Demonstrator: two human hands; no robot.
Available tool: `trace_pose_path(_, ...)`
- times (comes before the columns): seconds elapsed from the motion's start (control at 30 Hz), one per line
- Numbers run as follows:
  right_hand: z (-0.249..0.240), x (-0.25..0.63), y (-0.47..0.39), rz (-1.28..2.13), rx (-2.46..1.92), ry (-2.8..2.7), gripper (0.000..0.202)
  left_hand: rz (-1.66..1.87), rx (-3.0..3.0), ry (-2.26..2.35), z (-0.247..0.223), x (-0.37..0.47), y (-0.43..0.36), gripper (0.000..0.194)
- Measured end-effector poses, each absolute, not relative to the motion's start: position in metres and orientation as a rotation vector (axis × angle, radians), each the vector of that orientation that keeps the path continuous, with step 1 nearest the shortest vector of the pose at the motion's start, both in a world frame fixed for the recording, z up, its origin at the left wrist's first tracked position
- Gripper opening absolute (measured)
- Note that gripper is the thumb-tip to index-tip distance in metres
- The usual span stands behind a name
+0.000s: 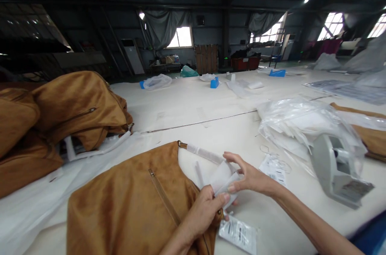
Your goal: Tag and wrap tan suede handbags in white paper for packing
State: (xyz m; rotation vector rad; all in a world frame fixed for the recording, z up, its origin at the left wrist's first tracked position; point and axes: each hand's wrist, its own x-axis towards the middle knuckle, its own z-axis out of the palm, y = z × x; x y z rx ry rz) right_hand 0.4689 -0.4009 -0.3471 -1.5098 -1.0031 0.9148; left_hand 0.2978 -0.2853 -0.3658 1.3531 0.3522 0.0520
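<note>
A brown suede-like handbag [129, 202] with a diagonal zip lies flat in front of me. Its strap [205, 153] is wrapped in white material and runs from a metal ring at the bag's top corner toward my hands. Over the bag's right edge, my left hand [208, 207] pinches white wrapping sheet [223, 178] between thumb and fingers. From the right, my right hand [244, 174] grips the same sheet, thumb and fingers curled round its edge. Just below my hands lies a small white printed packet [238, 234]. The strap's lower end is hidden by my hands.
More brown bags [78, 106] are piled at the left on white sheeting. To the right stand a grey tape dispenser [334, 170], clear plastic bags [301, 122] and printed tags [274, 168]. Blue dispensers [214, 82] sit farther back on the white table [181, 106].
</note>
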Motion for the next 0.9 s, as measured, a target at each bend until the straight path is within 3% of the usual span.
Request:
trace_pose_path(0.07, -0.342, 0.479, -0.395, 1.1, -1.459, -1.071, 0.076, 0.047, 1.352, 0.368, -0.367, 0.297, -0.284, 0.053)
trace_pose_path(0.17, -0.336, 0.483, -0.39, 1.21, -1.391, -1.171, 0.049, 0.04, 1.354, 0.382, -0.368, 0.297, -0.283, 0.055)
trace_pose_path(0.5, -0.357, 0.46, -0.4, 0.798, -1.365, -1.074, 0.021, 0.151, 1.22, 0.407, -0.359, 0.3, -0.285, 0.042)
trace_pose_path(0.9, -0.378, 0.466, -0.414, 0.592, -1.393, -1.393, 0.031, 0.177, 1.117, 0.497, -0.356, 0.299, -0.284, 0.02)
